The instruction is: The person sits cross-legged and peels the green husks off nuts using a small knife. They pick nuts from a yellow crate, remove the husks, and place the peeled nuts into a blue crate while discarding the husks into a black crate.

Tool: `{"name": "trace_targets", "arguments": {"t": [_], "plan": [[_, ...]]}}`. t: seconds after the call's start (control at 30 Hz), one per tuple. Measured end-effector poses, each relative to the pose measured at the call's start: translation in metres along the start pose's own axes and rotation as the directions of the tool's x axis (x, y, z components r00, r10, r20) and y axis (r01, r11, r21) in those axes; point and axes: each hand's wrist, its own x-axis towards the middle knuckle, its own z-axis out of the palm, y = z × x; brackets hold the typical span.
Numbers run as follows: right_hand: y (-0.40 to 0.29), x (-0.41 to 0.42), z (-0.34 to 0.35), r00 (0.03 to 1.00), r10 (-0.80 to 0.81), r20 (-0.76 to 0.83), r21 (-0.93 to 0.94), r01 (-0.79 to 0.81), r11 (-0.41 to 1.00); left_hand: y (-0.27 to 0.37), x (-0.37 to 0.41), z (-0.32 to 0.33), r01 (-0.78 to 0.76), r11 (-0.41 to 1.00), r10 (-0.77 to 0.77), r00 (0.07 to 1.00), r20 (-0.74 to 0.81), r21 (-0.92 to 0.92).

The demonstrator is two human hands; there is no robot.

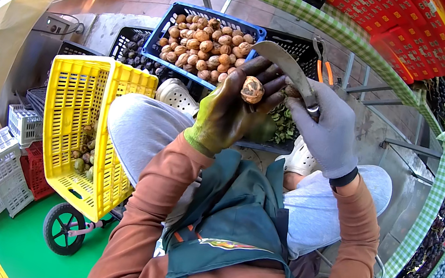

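Observation:
My left hand [232,105], in a yellow-green glove stained dark, holds a partly cleaned walnut [252,90] between thumb and fingers, palm up. Dark patches of husk cling to its tan shell. My right hand [326,125], in a grey glove, grips the short handle of a knife with a broad curved blade [291,69]. The blade arches over my left fingertips, apart from the walnut. A brownish lump [292,91] sits by the right fingertips; whether they hold it I cannot tell. Below the hands are green husk scraps [283,125] in a dark crate.
A blue crate [155,41] of shelled-out walnuts stands ahead, beside a black crate of dark pieces [134,47]. Orange-handled pliers [322,63] lie at the right. A yellow crate [74,114] with green-husked walnuts [84,160] is at my left. A checkered-cloth table [418,207] curves around the right.

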Motion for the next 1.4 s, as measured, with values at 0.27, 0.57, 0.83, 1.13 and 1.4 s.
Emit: {"name": "trace_targets", "arguments": {"t": [0.27,0.57,0.83,1.13,1.4], "plan": [[0.000,0.000,0.015,0.999,-0.035,-0.018,0.139,0.037,0.990,-0.002,-0.005,-0.003,0.066,0.995,-0.071,0.995,0.064,0.074],[-0.003,-0.001,0.020,0.999,-0.036,-0.040,0.087,0.040,0.995,-0.004,-0.007,0.002,0.046,0.998,-0.048,0.998,0.027,0.047],[-0.001,0.003,0.029,0.991,-0.054,-0.120,-0.006,0.053,0.999,-0.009,-0.006,-0.003,0.043,0.999,-0.044,0.998,-0.053,-0.030],[0.003,0.006,0.024,0.977,0.028,-0.212,-0.028,-0.034,0.999,-0.003,-0.008,0.007,-0.019,0.999,0.023,0.995,-0.094,0.042],[0.019,0.011,0.011,0.874,0.459,0.161,0.095,-0.477,0.874,-0.004,-0.003,-0.077,-0.273,0.956,0.167,0.814,-0.556,-0.112]]}}
